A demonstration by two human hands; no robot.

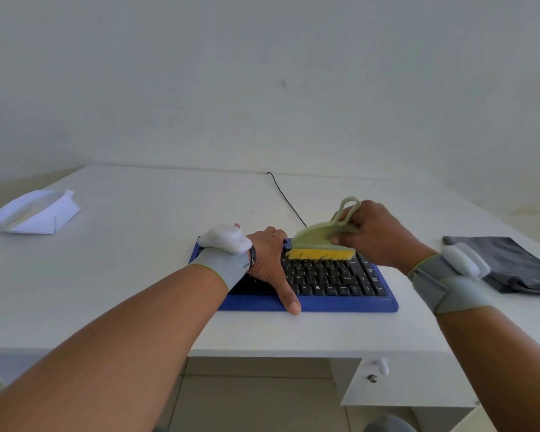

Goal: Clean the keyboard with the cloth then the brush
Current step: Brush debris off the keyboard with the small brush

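1. Far left on the white desk (144, 313): a folded white paper bag (36, 212), lying well apart from everything else.
2. Left hand (270, 260): laid palm-down over the left part of the blue-framed keyboard (340, 304). Thumb stretched toward the near edge, tip touching the blue front rim. Other fingers reaching over the far edge and mostly hidden, so spread or together cannot be told. Nothing pinched. Grey wrist strap with a white device (225, 240) on top.
3. Keyboard: flat near the desk's front middle, black keys inside the blue frame, thin black cable (286, 199) running from its far side toward the wall.
4. Brush (320, 241): pale green body with a looped handle, yellow bristles pointing down and touching the top key rows just right of the left hand's knuckles.
5. Right hand (376, 233): curled round the brush handle, fingers passing by the loop, thumb pressed on the green back above the bristles. Same grey strap and white device (462, 260) at the wrist.
6. Grey cloth (512, 265): crumpled flat on the desk right of the keyboard, apart from both hands, partly behind the right wrist device.
7. Below the desk edge, lower right: a drawer front with a white knob (382, 366) and a small lock.
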